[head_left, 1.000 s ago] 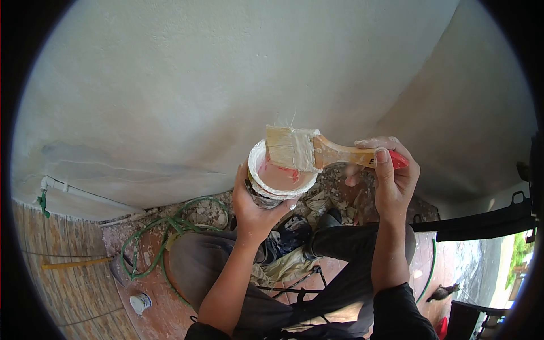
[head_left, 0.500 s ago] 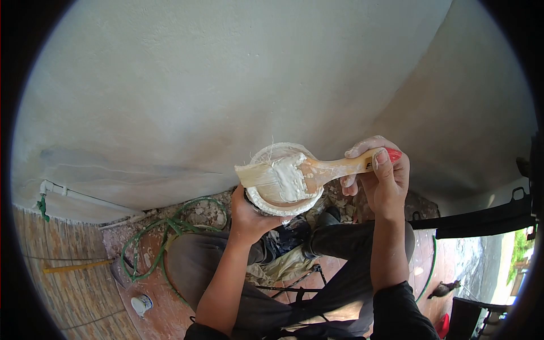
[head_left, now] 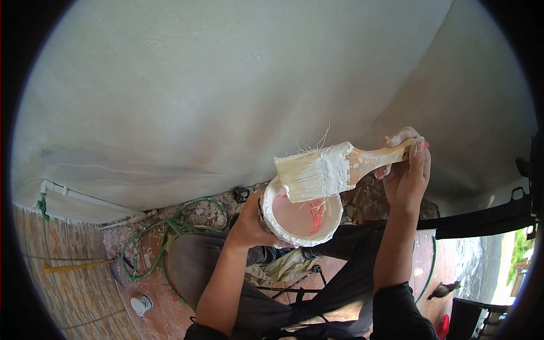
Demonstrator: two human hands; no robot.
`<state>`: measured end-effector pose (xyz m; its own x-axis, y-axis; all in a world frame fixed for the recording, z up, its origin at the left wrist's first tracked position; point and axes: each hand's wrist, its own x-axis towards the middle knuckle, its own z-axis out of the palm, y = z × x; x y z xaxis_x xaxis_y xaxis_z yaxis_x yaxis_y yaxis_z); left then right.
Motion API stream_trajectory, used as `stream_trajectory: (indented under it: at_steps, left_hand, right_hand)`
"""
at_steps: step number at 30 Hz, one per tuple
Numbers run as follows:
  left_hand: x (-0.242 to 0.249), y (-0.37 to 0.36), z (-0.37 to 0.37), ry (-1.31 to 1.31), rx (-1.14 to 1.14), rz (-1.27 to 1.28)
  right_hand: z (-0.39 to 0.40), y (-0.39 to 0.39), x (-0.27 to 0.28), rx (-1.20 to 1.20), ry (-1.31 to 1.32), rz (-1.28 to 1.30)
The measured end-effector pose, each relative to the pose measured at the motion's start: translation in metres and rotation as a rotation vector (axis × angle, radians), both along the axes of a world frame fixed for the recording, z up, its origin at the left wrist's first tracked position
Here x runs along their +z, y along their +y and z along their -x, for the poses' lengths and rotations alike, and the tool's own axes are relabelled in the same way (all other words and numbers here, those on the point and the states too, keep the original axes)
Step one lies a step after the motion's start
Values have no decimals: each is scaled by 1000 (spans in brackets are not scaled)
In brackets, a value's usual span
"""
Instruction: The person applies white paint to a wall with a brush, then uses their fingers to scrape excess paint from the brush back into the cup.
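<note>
My left hand (head_left: 249,225) is wrapped round the side of a round paint tub (head_left: 334,226), its rim crusted with white paint. The tub tilts so that its pinkish, white-smeared inside shows, with a red streak on it. In my right hand (head_left: 405,164) is a wide paintbrush (head_left: 306,173), its wooden handle pinched near the red end. Thick white paint coats the base of the bristles, and a few loose hairs stick up. The brush lies across the tub's far rim in this view, bristles pointing left.
A pale wall (head_left: 226,85) stands in front. Below it a green hose (head_left: 133,255) lies coiled on the paint-spotted floor, beside a white pipe (head_left: 90,199). A small white container (head_left: 141,305) lies lower left. Crumpled cloth (head_left: 277,271) is between my legs.
The brush has moved right and turned so its bristles hang lower, uncovering the tub's inside. The tub has shifted right and down and tilted, and both hands moved with them.
</note>
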<state>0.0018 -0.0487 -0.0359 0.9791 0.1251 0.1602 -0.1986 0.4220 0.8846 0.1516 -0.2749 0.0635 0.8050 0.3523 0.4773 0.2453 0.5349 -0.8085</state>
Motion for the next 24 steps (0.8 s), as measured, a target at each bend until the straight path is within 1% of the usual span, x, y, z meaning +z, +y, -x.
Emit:
stream_trajectory:
  at_steps: [2, 4, 6, 8, 12, 14, 15, 17, 18, 19, 20, 23, 24]
  left_hand:
    - [4, 1, 0, 43, -46, -53]
    - [-8, 3, 4, 60, -38, -39]
    - [-10, 4, 5, 79, -30, -30]
    - [-4, 5, 5, 96, -84, 78]
    - [1, 8, 5, 114, -152, 60]
    - [1, 11, 8, 123, -142, -151]
    - [5, 11, 7, 123, -142, -150]
    - [16, 9, 2, 84, -259, -215]
    - [14, 8, 1, 85, -258, -216]
    - [12, 6, -1, -18, -211, -269]
    - [10, 5, -2, -123, -163, -321]
    - [20, 6, -4, -33, -228, -319]
    - [24, 6, -6, 9, -262, -343]
  right_hand:
    - [4, 2, 3, -30, -15, -12]
    - [9, 5, 4, -93, -64, 28]
    - [11, 6, 3, -81, -91, 56]
    - [12, 6, 3, -69, -118, 82]
    - [15, 4, 7, -33, -110, 90]
    - [15, 3, 9, -10, -96, 96]
    - [15, 4, 9, 7, -98, 94]
    - [15, 4, 10, 25, -100, 91]
    - [15, 4, 11, -25, -64, 58]
    - [15, 3, 11, -74, -29, 26]
    - [13, 2, 11, -71, -31, 25]
    - [11, -2, 14, -269, -26, 16]
    - [12, -2, 15, -268, -28, 18]
